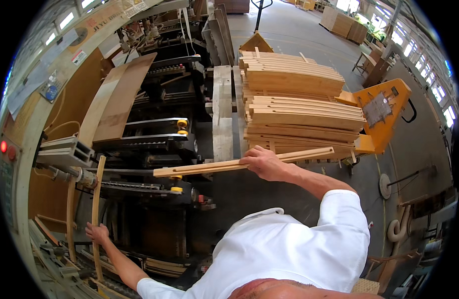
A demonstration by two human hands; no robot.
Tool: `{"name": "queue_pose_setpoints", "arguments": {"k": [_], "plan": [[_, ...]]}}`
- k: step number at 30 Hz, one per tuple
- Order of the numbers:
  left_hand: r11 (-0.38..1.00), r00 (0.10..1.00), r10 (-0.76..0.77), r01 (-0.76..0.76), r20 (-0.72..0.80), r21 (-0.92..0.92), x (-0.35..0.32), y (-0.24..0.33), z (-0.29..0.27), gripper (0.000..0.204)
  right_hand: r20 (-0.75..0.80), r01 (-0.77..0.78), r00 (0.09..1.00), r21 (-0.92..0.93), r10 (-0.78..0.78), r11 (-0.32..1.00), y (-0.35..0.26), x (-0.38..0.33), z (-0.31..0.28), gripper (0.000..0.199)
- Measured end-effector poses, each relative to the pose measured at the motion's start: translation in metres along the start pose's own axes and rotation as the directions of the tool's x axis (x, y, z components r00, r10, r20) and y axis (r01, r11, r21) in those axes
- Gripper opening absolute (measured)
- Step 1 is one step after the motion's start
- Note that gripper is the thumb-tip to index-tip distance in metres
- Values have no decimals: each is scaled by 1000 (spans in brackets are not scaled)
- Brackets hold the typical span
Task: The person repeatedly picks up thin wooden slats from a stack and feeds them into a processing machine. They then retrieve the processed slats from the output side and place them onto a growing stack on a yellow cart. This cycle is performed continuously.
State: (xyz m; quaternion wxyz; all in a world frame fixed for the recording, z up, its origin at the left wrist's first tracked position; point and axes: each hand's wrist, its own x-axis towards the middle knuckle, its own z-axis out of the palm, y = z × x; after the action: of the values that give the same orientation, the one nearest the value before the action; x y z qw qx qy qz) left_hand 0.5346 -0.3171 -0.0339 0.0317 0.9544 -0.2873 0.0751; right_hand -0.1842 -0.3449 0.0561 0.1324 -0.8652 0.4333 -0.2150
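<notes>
My right hand (263, 162) grips a long, slightly curved wooden slat (214, 167) near its middle and holds it level in front of the tall stack of similar slats (299, 107). My left hand (97, 232) reaches down to the left and rests on a thin curved wooden strip (96, 209) that stands upright at the machine's feed side. A second curved strip (70, 219) stands just left of it. The dark woodworking machine (154, 144) with yellow rollers fills the space between my two hands.
An orange pallet jack (381, 112) carries the slat stack at the right. Two wide boards (115, 99) lean on the machine's top left. A control panel with red buttons (5, 149) sits at far left. Concrete floor and more pallets (344, 22) lie behind.
</notes>
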Motion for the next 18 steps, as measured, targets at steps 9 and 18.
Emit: {"name": "queue_pose_setpoints", "arguments": {"k": [9, 18], "plan": [[960, 961, 267, -271, -69, -65, 31, -30, 12, 44, -11, 361, 933, 83, -361, 929, -78, 145, 49, 36], [825, 887, 433, -316, 164, -468, -186, 57, -62, 25, 28, 609, 777, 218, -629, 762, -163, 307, 143, 31]]}}
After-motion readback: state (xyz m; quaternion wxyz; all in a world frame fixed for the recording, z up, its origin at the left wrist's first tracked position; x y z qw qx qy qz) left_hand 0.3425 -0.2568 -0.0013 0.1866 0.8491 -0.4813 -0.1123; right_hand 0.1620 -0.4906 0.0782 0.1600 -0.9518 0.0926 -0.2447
